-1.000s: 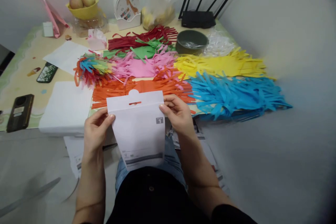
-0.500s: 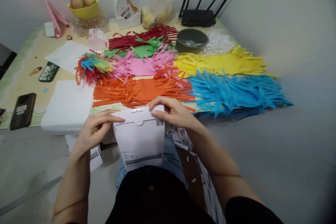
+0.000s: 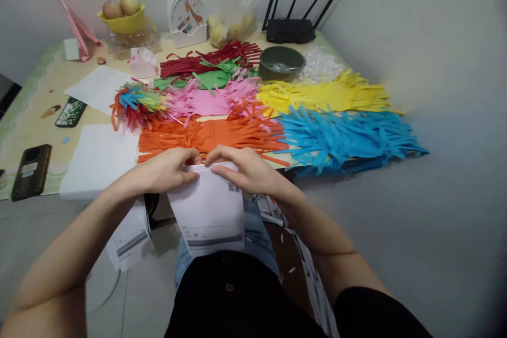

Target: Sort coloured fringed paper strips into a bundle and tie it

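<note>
A white cardboard packet (image 3: pixel 209 211) rests upright against my lap, tilted toward me, with small print and a grey bar near its lower edge. My left hand (image 3: pixel 172 170) pinches its top edge near the middle, thumb on the near face and fingers curled behind. Close beside it, my right hand (image 3: pixel 247 171) grips the same top edge, thumb in front. The flap along the top is partly hidden by my fingers. Just beyond the packet lies an orange fringed paper bundle (image 3: pixel 217 136) on the table.
Blue (image 3: pixel 348 137), yellow (image 3: pixel 328 96), pink (image 3: pixel 209 97) and dark red (image 3: pixel 209 59) fringed bundles cover the table. White paper (image 3: pixel 99 158) and a phone (image 3: pixel 31 171) lie left. A green bowl (image 3: pixel 281 63) and black router (image 3: pixel 291 30) stand behind. Another white packet (image 3: pixel 132 237) is below the table edge.
My left hand has moved right from the packet's left corner to the middle of its top edge. My right hand has shifted slightly left. The flap's cut-out slot is now covered.
</note>
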Action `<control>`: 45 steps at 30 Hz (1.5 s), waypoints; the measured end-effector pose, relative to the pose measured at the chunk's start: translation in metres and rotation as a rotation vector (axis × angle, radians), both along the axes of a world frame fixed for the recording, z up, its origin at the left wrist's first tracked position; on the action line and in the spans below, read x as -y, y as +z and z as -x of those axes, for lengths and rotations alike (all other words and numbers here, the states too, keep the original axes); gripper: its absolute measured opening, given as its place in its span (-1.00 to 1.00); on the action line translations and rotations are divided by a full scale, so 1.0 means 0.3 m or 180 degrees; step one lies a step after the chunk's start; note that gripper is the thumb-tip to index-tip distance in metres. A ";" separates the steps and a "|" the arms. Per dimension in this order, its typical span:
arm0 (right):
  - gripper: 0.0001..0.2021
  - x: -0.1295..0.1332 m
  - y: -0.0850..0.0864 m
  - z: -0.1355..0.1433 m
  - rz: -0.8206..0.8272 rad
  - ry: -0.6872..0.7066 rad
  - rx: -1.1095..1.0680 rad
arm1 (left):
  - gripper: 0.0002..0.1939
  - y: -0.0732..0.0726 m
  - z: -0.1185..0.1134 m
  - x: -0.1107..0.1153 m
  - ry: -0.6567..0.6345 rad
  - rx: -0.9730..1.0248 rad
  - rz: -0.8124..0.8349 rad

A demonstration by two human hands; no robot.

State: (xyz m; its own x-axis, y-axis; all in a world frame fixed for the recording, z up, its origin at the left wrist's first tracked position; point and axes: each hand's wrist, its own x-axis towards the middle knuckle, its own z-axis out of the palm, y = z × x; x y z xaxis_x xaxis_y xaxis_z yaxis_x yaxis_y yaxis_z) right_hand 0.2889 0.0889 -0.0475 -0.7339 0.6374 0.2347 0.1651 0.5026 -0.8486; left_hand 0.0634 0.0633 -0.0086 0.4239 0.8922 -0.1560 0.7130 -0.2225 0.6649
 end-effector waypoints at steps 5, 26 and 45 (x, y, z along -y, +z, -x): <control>-0.82 -0.002 -0.010 0.011 -0.0031 -0.0057 -0.0001 | -0.94 -0.016 -0.001 -0.049 0.0019 0.0025 0.0313; -0.81 -0.094 -0.100 0.024 0.0334 -0.0329 -0.0204 | -0.88 -0.127 0.035 -0.026 -0.0114 0.0182 -0.1353; -0.73 -0.107 -0.049 0.001 0.0494 -0.0354 -0.0038 | -0.81 -0.058 0.123 0.273 0.1486 0.0248 -0.1238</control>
